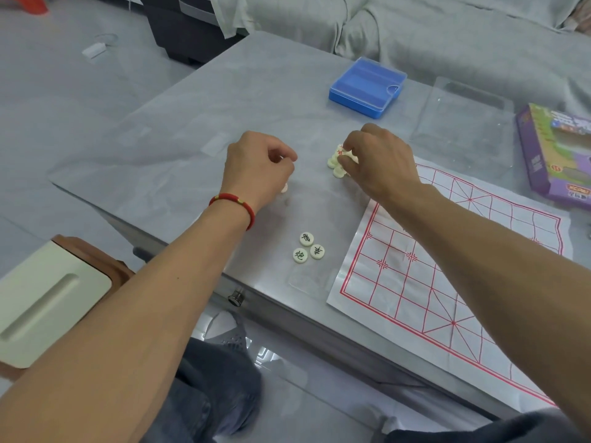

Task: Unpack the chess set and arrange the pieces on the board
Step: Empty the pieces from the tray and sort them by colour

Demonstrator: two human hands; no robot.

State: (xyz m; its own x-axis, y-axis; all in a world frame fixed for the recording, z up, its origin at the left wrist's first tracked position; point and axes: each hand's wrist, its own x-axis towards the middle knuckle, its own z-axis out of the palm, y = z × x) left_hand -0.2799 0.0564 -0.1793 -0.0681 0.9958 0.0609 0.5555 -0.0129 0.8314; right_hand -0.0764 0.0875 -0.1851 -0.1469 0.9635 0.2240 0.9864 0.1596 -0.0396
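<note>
A white paper board (454,282) with a red grid lies on the right of the grey table, with no pieces on it. Three cream discs with black characters (308,251) sit together left of the board. A small heap of cream pieces (335,163) lies farther back. My right hand (377,164) is on that heap and pinches a piece with a red character. My left hand (259,164) hovers left of the heap with curled fingers, and a cream piece (284,187) peeks out beneath it. Whether the left hand holds that piece is hidden.
A blue plastic case (367,87) stands at the back of the table. A clear plastic lid (463,123) lies right of it, and a purple box (556,155) sits at the right edge. The table's front edge (256,289) runs above my knees.
</note>
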